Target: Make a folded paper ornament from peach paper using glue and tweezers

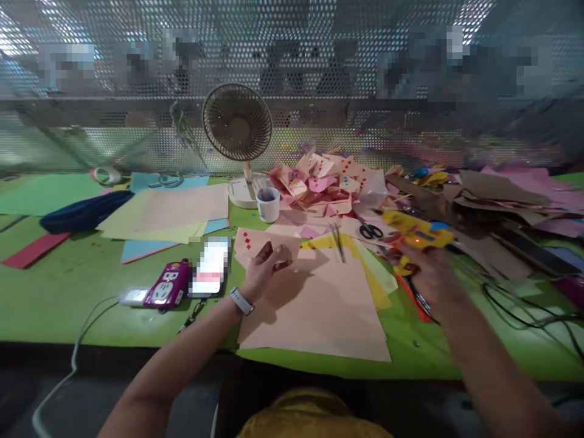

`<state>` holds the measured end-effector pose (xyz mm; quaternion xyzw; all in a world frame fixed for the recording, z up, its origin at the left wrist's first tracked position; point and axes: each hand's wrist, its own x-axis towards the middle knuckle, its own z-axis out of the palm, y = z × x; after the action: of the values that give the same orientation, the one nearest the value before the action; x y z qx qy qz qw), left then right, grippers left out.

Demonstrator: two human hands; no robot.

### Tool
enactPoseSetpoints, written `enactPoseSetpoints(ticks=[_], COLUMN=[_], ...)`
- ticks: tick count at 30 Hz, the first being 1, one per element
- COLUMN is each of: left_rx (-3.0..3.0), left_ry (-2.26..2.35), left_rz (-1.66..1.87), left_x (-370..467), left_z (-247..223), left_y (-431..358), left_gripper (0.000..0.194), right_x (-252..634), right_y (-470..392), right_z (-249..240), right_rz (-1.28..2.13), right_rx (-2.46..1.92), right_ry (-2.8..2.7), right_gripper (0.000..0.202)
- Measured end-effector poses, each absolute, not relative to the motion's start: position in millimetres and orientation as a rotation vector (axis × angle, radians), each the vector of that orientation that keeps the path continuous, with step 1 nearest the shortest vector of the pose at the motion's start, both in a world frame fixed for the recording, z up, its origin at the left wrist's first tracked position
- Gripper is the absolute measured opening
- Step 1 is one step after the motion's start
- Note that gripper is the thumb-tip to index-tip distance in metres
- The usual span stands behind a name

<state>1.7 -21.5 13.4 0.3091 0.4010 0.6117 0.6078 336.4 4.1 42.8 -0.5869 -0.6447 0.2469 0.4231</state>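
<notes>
My right hand (431, 271) grips a yellow glue gun (413, 228) with a small orange light on its side, raised over the right of the table. My left hand (264, 271), with a white band on its wrist, has its fingers curled together above a large pale pink sheet (326, 304). What those fingers hold, if anything, is too small to make out. Just behind them lies a pink paper piece with red diamonds (247, 241). Tweezers (338, 243) rest at the sheet's far edge, and black-handled scissors (371, 231) lie left of the glue gun.
A heap of folded pink paper pieces (323, 182) lies at the back beside a white cup (268, 205) and a fan (237, 121). On the left are a lit phone (210, 267), a purple power strip (168, 285) and coloured sheets. Black cables (524, 307) run at right.
</notes>
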Motion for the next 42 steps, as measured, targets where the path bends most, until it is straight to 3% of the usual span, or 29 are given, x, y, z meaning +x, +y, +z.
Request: enactPoseSetpoints(ticks=[4, 9, 28, 42], left_rx=[0.648, 0.633, 0.783, 0.846], left_ry=[0.947, 0.93, 0.942, 0.939], left_rz=[1.438, 1.441, 1.42, 1.408], left_x=[2.2, 2.3, 7.8, 7.3], left_z=[18.3, 19.6, 13.5, 8.6], left_y=[-23.3, -23.4, -24.3, -24.3], left_gripper=[0.034, 0.037, 0.031, 0.034], right_x=[262.3, 212.8, 207.2, 204.0], right_y=[-4.6, -7.4, -14.4, -20.4], right_z=[55.2, 59.8, 33.0, 37.1], right_rz=[1.265, 1.47, 0.913, 0.93], right_rx=[-1.18, -1.112, -1.141, -1.076], right_ry=[-1.47, -1.38, -1.795, -1.82], right_gripper=[0.036, 0.038, 0.024, 0.017])
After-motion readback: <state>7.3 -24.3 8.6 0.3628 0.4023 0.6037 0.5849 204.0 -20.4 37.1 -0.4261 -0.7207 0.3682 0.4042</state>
